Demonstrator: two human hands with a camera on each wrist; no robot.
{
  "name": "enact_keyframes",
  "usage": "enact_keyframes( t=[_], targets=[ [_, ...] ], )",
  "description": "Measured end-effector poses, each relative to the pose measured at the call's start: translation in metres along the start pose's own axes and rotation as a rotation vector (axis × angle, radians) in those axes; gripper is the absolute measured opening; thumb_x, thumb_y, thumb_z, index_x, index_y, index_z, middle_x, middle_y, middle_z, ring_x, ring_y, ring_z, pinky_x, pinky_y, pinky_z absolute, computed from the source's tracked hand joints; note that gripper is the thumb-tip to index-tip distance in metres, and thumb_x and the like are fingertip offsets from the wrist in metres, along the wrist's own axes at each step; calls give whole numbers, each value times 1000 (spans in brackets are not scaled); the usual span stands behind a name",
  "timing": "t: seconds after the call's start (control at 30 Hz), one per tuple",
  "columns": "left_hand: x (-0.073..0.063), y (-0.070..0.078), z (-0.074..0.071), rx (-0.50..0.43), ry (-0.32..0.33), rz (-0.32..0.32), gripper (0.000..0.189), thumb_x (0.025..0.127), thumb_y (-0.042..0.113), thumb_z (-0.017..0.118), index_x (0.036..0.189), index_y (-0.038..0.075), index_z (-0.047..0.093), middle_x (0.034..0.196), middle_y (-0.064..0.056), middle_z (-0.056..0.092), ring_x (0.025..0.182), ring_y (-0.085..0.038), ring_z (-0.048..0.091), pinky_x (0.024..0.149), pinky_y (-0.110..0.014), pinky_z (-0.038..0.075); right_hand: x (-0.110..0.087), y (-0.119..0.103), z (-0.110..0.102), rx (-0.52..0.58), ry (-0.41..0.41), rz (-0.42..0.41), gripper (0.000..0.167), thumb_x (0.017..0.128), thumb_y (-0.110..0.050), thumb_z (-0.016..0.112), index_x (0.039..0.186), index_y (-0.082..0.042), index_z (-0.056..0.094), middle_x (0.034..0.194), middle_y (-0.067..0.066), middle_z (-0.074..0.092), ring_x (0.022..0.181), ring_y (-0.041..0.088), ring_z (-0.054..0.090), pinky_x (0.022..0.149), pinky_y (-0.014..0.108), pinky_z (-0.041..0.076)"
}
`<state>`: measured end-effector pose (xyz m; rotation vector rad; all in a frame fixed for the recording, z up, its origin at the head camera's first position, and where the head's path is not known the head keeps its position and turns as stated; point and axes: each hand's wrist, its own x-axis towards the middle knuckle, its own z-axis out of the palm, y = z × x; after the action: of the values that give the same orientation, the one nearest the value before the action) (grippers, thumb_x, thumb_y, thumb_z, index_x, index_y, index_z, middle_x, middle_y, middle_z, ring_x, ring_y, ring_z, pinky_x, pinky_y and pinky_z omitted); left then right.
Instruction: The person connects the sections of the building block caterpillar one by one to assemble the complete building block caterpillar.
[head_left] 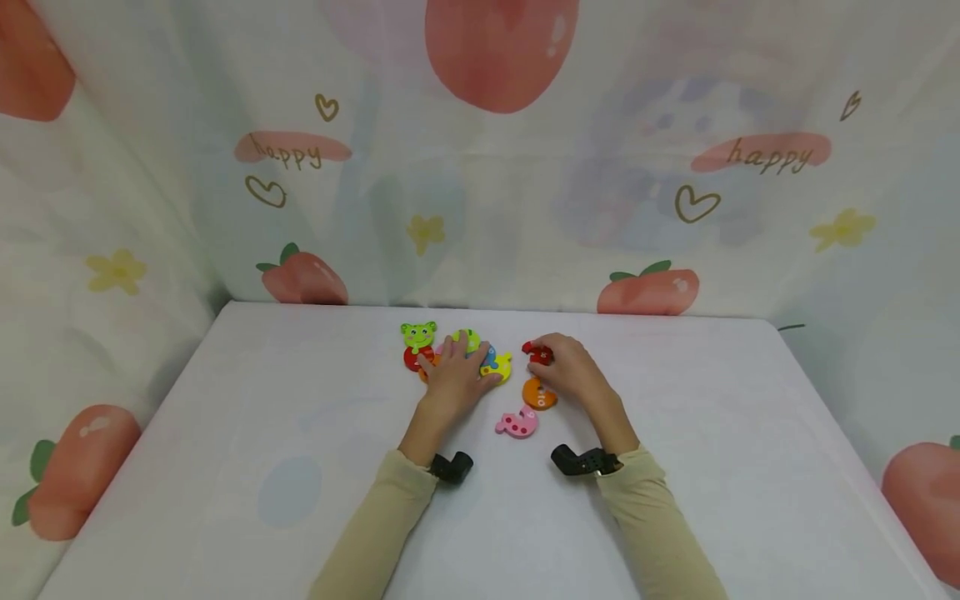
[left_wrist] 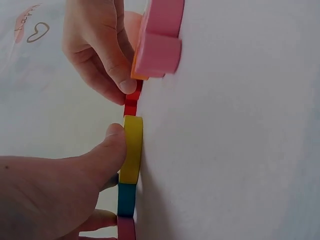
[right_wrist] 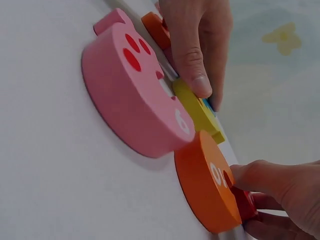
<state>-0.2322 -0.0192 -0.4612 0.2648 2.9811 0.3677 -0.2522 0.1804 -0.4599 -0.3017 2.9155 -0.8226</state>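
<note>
My left hand rests spread over a row of joined wooden puzzle pieces, its thumb at the edge of the yellow piece. Blue and pink pieces follow under its fingers. At the row's left end lies a green animal-head piece with a red one below it. To the right, my right hand pinches a red piece between thumb and fingers, low over the table. Close below that sits an orange piece marked 10, touching a pink spotted piece marked 9.
The pieces lie on a white-covered table. A printed curtain hangs behind the far edge and along the sides. Black wrist cameras are strapped to both wrists, close above the table.
</note>
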Motion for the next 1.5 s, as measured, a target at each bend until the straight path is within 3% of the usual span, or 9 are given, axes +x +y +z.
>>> enact_keyframes(
  t=[0.17, 0.37, 0.57, 0.83, 1.17, 1.5],
  targets=[
    [1, 1, 2, 81, 12, -25, 68, 90, 61, 52, 150, 35, 34, 162, -7, 24, 149, -38, 19, 112, -70, 22, 0, 7, -3, 4, 10, 7, 43, 90, -20, 69, 129, -3, 60, 130, 18, 60, 115, 33, 55, 102, 47, 49],
    [4, 0, 4, 131, 40, -47, 70, 88, 66, 50, 150, 39, 32, 162, -15, 22, 149, -44, 14, 112, -70, 23, 1, 8, -6, 29, 16, -49, 43, 90, -19, 68, 130, -3, 59, 132, 18, 59, 117, 33, 55, 102, 48, 49],
    [5, 1, 7, 88, 13, -98, 72, 86, 68, 51, 150, 42, 30, 162, -20, 17, 146, -53, 11, 114, -70, 18, 3, 2, -1, 65, 2, -118, 45, 90, -18, 69, 132, -7, 58, 138, 15, 57, 124, 33, 54, 103, 46, 49],
    [3, 0, 3, 91, 8, -85, 71, 87, 68, 50, 150, 42, 30, 161, -22, 19, 145, -55, 14, 113, -69, 20, 3, -8, 8, 52, -14, -186, 45, 90, -16, 69, 132, -4, 58, 140, 18, 55, 129, 36, 51, 103, 47, 48],
    [4, 0, 2, 101, 7, -81, 72, 87, 70, 48, 150, 41, 30, 161, -22, 20, 145, -55, 13, 112, -70, 21, 5, -11, 12, 19, -2, -202, 45, 91, -16, 68, 133, -5, 57, 143, 18, 52, 136, 37, 45, 109, 50, 42],
    [4, 1, 4, 115, 23, -88, 72, 86, 70, 48, 150, 42, 30, 160, -21, 21, 145, -54, 15, 112, -70, 22, 5, -12, 14, -69, -57, -195, 45, 93, -18, 64, 136, -5, 56, 149, 17, 45, 143, 38, 36, 112, 52, 36]
  ],
)
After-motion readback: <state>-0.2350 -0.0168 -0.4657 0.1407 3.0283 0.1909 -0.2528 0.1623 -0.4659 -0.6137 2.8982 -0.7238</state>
